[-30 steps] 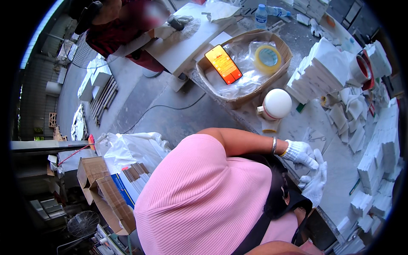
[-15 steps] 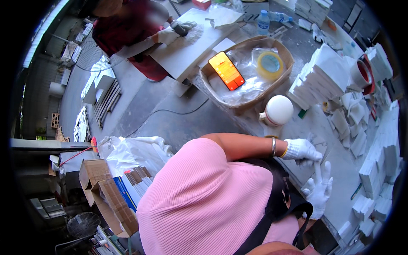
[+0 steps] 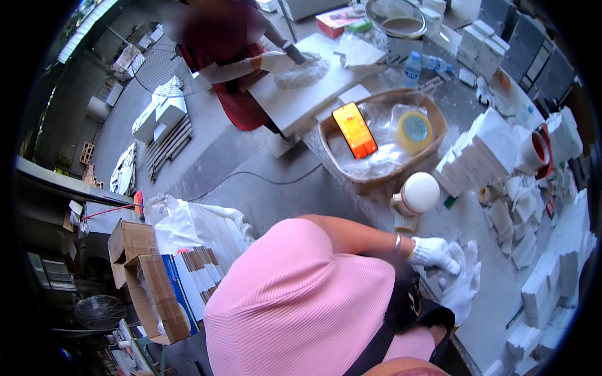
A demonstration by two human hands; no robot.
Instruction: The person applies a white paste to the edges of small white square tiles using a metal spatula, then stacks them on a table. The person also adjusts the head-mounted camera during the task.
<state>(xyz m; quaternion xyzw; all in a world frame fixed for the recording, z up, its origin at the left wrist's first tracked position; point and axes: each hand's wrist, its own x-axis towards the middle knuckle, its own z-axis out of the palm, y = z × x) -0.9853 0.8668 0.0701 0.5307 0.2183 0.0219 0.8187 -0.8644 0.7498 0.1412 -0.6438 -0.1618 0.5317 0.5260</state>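
My left hand, in a white knit glove with a bangle at the wrist, reaches across from the left. Its fingers are curled and closed on the glove of my right hand, beside the thumb. My right hand also wears a white knit glove; its fingers are stretched out and hold nothing. Both hands are together over the grey worktable. The nearest thing to them is a round white-topped container, standing just beyond my left wrist.
A cardboard tray holds a lit phone, a tape roll and clear plastic. White slabs and cut pieces stand to the right. Across, a co-worker in dark red works at a white board. Open cartons are at left.
The view has shifted. My left hand has moved from the right hand's fingertips onto its glove near the thumb. The co-worker's hands have moved over the powder on the board.
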